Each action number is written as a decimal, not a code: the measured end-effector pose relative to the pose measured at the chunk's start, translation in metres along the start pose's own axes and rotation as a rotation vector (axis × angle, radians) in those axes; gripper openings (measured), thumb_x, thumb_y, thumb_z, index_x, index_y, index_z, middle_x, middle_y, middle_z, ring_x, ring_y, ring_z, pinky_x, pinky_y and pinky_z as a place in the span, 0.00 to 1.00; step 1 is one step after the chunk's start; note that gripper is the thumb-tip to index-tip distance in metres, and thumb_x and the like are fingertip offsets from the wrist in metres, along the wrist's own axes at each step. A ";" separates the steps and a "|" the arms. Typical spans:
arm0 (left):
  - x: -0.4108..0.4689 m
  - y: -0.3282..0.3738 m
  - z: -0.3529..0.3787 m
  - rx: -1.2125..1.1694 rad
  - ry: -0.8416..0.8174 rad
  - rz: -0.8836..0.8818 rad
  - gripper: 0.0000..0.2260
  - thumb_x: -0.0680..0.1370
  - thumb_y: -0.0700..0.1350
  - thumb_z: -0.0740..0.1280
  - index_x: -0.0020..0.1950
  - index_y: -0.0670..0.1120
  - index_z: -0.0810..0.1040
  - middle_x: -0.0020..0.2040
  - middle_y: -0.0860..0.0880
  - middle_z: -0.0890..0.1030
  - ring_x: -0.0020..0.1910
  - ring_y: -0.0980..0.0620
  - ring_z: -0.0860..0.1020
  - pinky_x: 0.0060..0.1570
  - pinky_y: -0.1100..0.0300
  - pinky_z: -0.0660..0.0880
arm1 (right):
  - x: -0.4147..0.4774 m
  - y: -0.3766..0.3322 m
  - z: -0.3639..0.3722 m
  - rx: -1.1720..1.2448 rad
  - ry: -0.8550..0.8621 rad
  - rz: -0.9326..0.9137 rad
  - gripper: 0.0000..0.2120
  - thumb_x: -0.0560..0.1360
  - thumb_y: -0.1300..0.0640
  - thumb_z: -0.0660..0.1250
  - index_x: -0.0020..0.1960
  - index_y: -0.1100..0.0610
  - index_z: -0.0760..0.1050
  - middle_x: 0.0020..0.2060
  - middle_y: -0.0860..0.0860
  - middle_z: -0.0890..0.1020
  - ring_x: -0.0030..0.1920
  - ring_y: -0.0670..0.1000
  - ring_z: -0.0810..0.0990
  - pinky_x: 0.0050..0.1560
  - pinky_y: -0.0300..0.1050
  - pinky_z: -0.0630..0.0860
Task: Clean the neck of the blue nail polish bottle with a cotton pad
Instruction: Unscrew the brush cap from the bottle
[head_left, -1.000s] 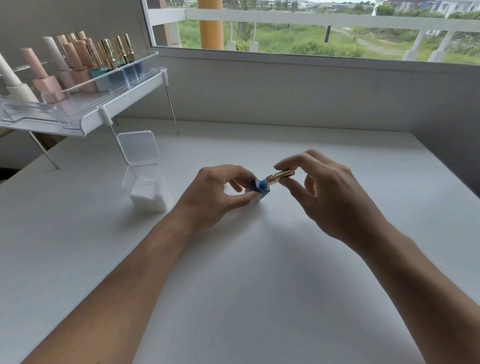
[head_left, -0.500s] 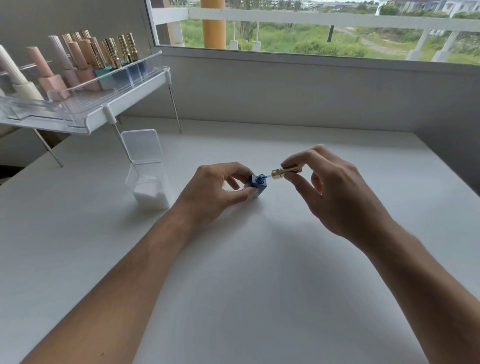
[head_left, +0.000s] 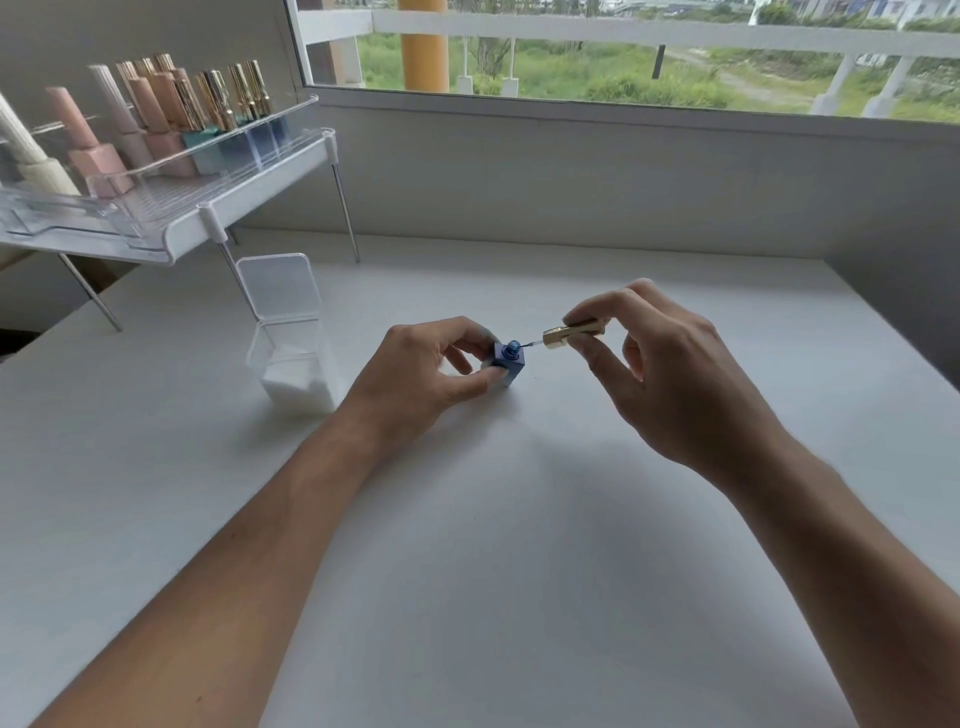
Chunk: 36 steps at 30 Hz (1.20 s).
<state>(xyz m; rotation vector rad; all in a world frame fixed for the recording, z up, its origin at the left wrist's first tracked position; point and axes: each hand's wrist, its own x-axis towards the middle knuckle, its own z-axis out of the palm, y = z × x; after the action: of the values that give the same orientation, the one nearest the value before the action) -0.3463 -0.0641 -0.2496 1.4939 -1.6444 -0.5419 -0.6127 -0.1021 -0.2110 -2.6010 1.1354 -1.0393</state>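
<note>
The small square blue nail polish bottle (head_left: 508, 360) stands on the white table (head_left: 467, 519) at its middle. My left hand (head_left: 421, 379) pinches the bottle's body from the left. Its round neck (head_left: 512, 346) is uncovered and smeared with blue. My right hand (head_left: 660, 374) holds the gold cap (head_left: 571, 332) by thumb and fingers just right of the neck. The thin brush stem (head_left: 532, 343) reaches from the cap into the neck opening. A clear open box (head_left: 291, 358) with white cotton pads at its bottom stands left of my left hand.
A raised white rack (head_left: 171, 228) on thin metal legs at the back left carries a clear tray with several nail polish bottles. A grey wall and a window run along the table's far edge. The table's right edge meets a grey wall.
My right hand has drawn the gold cap away from the bottle to the right, and the brush stem now shows between cap and neck. My left hand has kept the bottle in place.
</note>
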 end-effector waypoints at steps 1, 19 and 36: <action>0.000 0.000 0.000 0.000 -0.001 0.000 0.06 0.79 0.53 0.80 0.54 0.56 0.88 0.51 0.59 0.90 0.49 0.55 0.87 0.48 0.73 0.73 | 0.000 -0.001 -0.001 0.005 0.011 0.008 0.08 0.87 0.47 0.68 0.62 0.48 0.82 0.53 0.42 0.80 0.35 0.35 0.74 0.40 0.39 0.67; 0.002 -0.005 0.000 -0.053 -0.038 -0.029 0.08 0.77 0.52 0.83 0.54 0.55 0.90 0.50 0.59 0.91 0.50 0.54 0.87 0.54 0.65 0.76 | -0.002 0.006 0.019 0.254 -0.026 0.354 0.16 0.86 0.41 0.69 0.52 0.51 0.87 0.25 0.26 0.76 0.26 0.44 0.72 0.28 0.33 0.66; 0.004 -0.011 -0.002 -0.074 -0.040 -0.057 0.10 0.75 0.54 0.84 0.54 0.56 0.89 0.51 0.60 0.90 0.52 0.50 0.85 0.53 0.64 0.79 | 0.000 0.040 0.018 0.533 -0.104 0.451 0.05 0.81 0.50 0.78 0.56 0.47 0.87 0.45 0.44 0.89 0.37 0.45 0.84 0.47 0.44 0.81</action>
<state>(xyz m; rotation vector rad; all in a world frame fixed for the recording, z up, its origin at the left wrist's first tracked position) -0.3376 -0.0696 -0.2560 1.4881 -1.5992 -0.6611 -0.6253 -0.1333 -0.2383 -1.8559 1.1491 -0.9297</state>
